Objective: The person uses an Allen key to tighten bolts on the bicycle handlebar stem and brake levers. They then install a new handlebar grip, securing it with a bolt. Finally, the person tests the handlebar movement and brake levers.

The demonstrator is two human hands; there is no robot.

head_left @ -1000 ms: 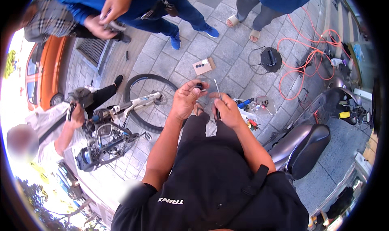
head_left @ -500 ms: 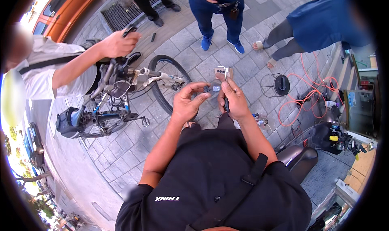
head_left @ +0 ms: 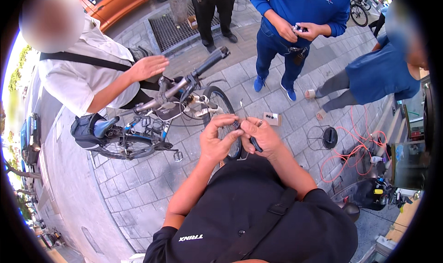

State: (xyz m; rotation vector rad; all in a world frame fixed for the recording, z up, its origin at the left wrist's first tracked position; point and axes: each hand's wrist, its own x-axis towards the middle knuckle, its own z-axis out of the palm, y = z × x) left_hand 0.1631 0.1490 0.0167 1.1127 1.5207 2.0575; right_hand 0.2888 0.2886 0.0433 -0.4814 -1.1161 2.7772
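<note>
My left hand (head_left: 217, 143) pinches a small dark part (head_left: 236, 124) between thumb and fingertips. My right hand (head_left: 263, 140) grips a slim tool with a black handle (head_left: 255, 145), its upper end close to that part, so both hands almost touch in front of my body. Just beyond them stands a bicycle (head_left: 161, 134) with a white front fork and a black tyre. A cardboard piece with dark dots (head_left: 272, 119) lies on the paving behind my hands.
A person in white (head_left: 87, 78) stands by the bicycle. Several other people (head_left: 300, 7) stand ahead and right. Orange hose (head_left: 344, 159), a black reel (head_left: 330, 137) and a scooter (head_left: 369, 194) are at right. An orange car (head_left: 110, 4) and a tree grate (head_left: 164, 32) are at back left.
My hands have come together, lower in the picture, the tool's end at the part. The view has tilted up. The bicycle's handlebar stands higher and the person in white has released it.
</note>
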